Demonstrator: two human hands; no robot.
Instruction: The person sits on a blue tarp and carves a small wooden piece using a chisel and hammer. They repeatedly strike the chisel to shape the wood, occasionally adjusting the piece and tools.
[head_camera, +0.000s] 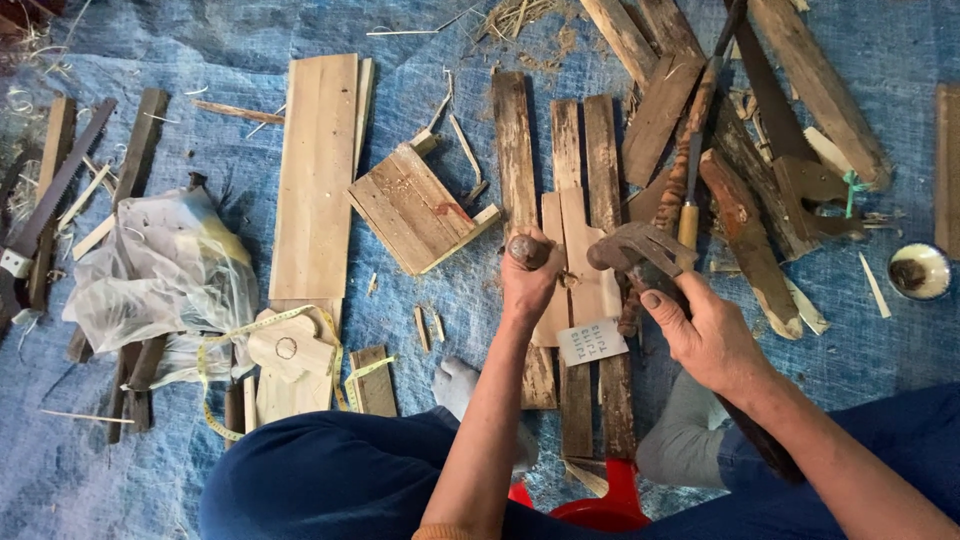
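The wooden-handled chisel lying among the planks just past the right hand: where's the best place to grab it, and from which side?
Probably by the pale wooden handle of the chisel, coming down from above. The handle end lies nearest the right hand and is uncovered, while the blade end points away and runs between dark planks, leaving little room there.

Your left hand is closing into a fist, knuckles up, with the wrist bending slightly and the bare forearm running straight back toward your body. Your right hand is gripping with the thumb lying forward along the top and the fingers curling underneath; that forearm is angling in from the lower right. Both hands are working close together, not touching.
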